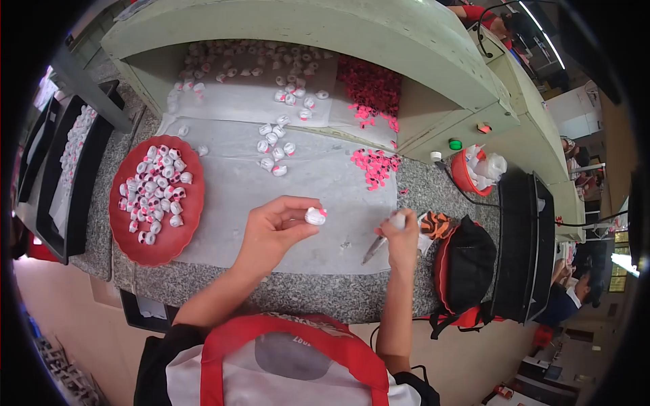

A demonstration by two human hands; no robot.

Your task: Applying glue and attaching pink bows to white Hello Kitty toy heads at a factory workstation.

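Fingers of the left hand [269,227] are pinching a small rounded white piece [315,216] with a pink tip, thumb and fingertips closed to its width, above a white sheet [230,203]. That sheet is covering part of a speckled granite counter [305,287], where a red scalloped tray [124,237] at the left is holding a heap of similar pieces. Small pink parts [374,168] are lying farther back, before a pale green cabinet [305,20]. At the right, a red bowl [460,177] and a black bag [472,260] are sitting; beyond, another person [569,298] is showing in the room. Fingers of the right hand [403,243] are curling tightly around a pointed metal tool [373,250] and touching a whitish lump [398,220], possibly the tool's own end; I cannot tell.
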